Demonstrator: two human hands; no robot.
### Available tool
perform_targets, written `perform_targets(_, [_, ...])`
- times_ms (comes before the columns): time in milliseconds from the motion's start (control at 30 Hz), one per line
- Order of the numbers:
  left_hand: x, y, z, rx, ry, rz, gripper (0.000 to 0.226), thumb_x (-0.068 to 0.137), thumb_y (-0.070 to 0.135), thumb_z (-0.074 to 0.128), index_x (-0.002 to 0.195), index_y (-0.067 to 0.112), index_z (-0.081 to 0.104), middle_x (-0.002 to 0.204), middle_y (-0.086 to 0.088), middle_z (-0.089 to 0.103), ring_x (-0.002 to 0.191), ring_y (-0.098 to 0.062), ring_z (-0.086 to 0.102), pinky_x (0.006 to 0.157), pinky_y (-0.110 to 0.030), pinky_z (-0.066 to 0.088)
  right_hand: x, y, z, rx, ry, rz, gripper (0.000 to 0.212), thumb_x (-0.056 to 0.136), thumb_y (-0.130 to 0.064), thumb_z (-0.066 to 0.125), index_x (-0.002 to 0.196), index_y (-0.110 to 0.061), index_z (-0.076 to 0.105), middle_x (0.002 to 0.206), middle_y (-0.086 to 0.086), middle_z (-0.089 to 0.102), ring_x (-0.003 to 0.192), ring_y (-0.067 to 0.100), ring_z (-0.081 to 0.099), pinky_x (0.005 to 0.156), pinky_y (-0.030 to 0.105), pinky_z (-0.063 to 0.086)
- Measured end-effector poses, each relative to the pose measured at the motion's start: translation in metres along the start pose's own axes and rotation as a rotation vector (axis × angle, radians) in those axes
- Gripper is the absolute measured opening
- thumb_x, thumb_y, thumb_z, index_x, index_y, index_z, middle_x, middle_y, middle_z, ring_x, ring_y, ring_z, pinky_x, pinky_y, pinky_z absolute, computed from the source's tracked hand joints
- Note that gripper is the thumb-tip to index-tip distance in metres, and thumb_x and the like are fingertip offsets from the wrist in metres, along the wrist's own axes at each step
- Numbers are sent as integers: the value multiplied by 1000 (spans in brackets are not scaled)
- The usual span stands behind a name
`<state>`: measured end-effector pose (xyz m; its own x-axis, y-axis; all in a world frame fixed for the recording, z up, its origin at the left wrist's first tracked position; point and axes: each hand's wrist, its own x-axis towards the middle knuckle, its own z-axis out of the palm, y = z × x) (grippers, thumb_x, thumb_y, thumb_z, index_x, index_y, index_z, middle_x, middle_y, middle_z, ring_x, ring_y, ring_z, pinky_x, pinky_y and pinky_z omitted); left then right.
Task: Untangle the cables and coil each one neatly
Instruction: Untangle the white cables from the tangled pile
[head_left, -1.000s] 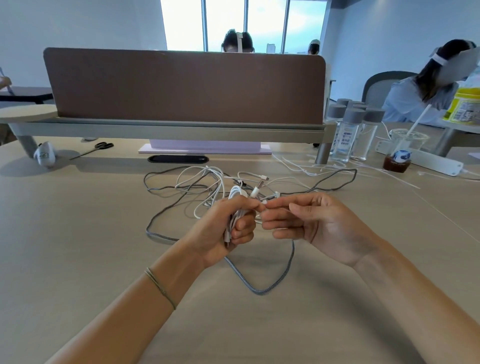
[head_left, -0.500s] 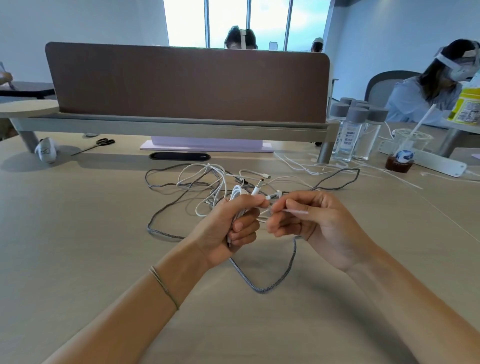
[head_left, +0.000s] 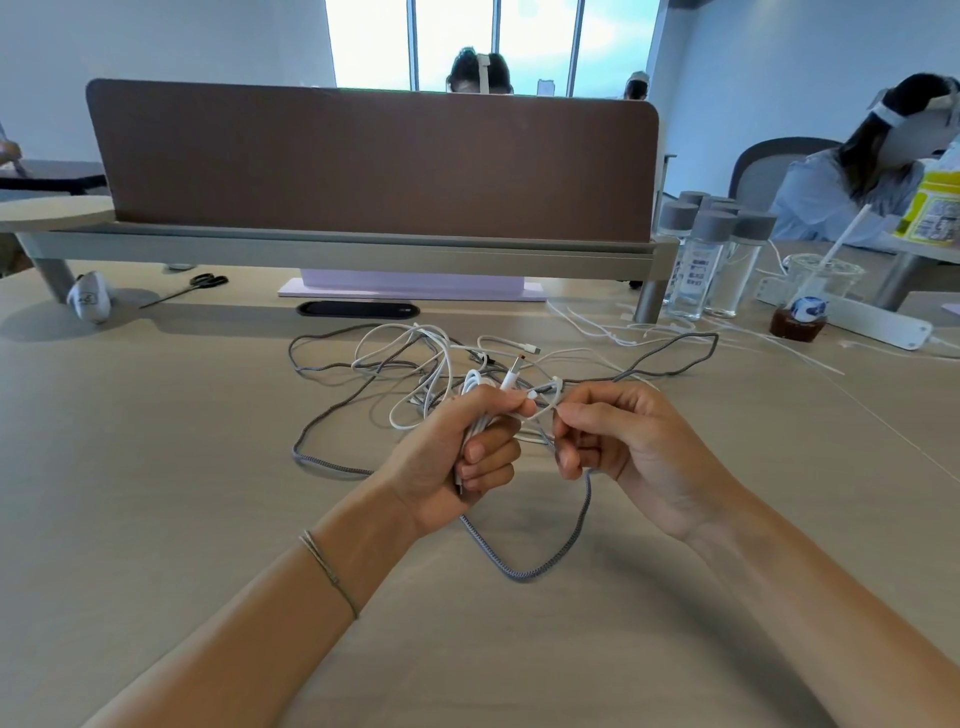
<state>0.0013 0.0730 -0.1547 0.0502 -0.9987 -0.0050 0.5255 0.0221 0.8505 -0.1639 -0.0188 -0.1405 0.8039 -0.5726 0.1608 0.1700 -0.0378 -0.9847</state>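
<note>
A tangle of white cables (head_left: 415, 358) and a grey braided cable (head_left: 524, 571) lies on the beige table (head_left: 156, 467) in front of me. My left hand (head_left: 457, 457) grips a folded bundle of white cable (head_left: 475, 384), its thumb pressed on top near a white plug (head_left: 511, 376) that sticks up. My right hand (head_left: 623, 441) sits just to the right, fingers curled, pinching a thin white loop (head_left: 550, 395) that runs to the bundle. The grey cable loops below both hands and trails off to the right.
A brown desk divider (head_left: 374, 161) stands behind the cables, with a black slot (head_left: 358, 310) and a lilac base (head_left: 410, 286) under it. Scissors (head_left: 202, 283) lie far left. Clear bottles (head_left: 711, 260), a drink cup (head_left: 810, 296) and a power strip (head_left: 878, 327) stand right. People sit beyond.
My right hand's fingers have curled from nearly straight to a pinch on the thin white cable and dropped a little. The left hand keeps its grip on the bundle.
</note>
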Motion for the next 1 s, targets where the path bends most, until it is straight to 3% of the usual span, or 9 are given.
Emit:
perform_targets(333, [-1, -1, -1, -4, -1, -4, 14, 84, 21, 61, 75, 12, 68, 39, 7, 31, 31, -4, 24, 34, -17, 18, -1, 1, 0, -13, -22, 9, 16, 85, -15, 67, 77, -2, 69, 62, 13, 61, 54, 20, 57, 58, 25, 50])
perform_targets(867, [1, -4, -4, 148, -13, 8, 16, 86, 19, 61, 75, 9, 67, 40, 4, 32, 31, -5, 25, 36, -19, 19, 0, 3, -2, -31, -32, 10, 17, 88, -19, 68, 74, -8, 73, 61, 13, 61, 54, 19, 57, 59, 26, 51])
perform_targets(1000, [1, -7, -2, 195, -1, 22, 17, 87, 19, 62, 74, 9, 66, 41, 3, 33, 32, -6, 25, 36, -18, 21, 0, 4, -1, -23, 6, -7, 14, 83, -16, 70, 93, -6, 70, 68, 14, 66, 54, 19, 58, 59, 27, 52])
